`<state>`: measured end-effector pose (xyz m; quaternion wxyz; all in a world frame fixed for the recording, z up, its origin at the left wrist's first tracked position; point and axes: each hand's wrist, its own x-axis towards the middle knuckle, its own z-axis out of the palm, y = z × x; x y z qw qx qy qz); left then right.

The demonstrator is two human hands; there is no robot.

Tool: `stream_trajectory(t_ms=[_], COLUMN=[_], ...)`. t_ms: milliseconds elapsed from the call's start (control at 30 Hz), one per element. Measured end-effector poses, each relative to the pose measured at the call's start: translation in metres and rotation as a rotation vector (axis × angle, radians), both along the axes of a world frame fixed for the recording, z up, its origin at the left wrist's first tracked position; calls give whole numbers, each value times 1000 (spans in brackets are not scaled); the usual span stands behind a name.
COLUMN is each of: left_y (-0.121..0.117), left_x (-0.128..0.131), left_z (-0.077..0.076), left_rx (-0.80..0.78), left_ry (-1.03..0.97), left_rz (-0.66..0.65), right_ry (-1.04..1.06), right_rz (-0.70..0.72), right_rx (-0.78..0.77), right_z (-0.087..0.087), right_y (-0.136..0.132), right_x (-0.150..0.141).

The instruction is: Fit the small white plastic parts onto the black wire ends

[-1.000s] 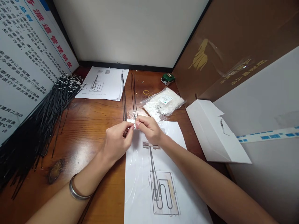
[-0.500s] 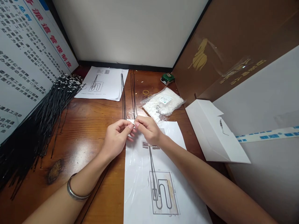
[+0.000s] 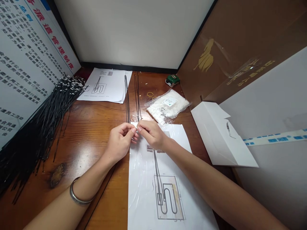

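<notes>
Above the top edge of a printed sheet (image 3: 141, 198), my two hands meet fingertip to fingertip. My left hand (image 3: 121, 139) is closed in a pinch; a thin black wire (image 3: 102, 195) runs from beneath that forearm in line with its fingertips. The fingers of my right hand (image 3: 152, 134) are pinched against the same spot, on something tiny that they mostly cover. Just beyond the hands lie several straight black wires in two groups, a left group (image 3: 127, 99) and a right group (image 3: 137, 95). A clear bag of small white pieces (image 3: 176, 103) rests to their right.
A large bundle of black wires with white ends (image 3: 48, 127) fills the left side. Papers with a drawing (image 3: 110, 91) lie at the back. A green tape measure (image 3: 172, 80), a rubber band (image 3: 150, 94) and a folded white card box (image 3: 220, 137) are to the right.
My fingertips have closed slightly nearer each other, covering the small bit that showed between them. The rest shifts only slightly with the camera.
</notes>
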<state>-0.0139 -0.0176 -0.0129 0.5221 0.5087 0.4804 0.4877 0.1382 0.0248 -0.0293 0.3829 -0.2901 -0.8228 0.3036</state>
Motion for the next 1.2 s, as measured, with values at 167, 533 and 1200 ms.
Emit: stream_trajectory(t_ms=[167, 533, 1200], left_y=[-1, -7, 1], left_x=[0, 0, -12], left_z=[4, 4, 2], left_rx=[20, 169, 784], left_ry=[-7, 48, 714], left_rz=[38, 34, 65], right_ry=[30, 67, 42], right_rz=[-58, -86, -38], right_rx=[-6, 280, 118], right_z=[2, 5, 5], right_y=[-3, -6, -5], right_x=[-1, -1, 1])
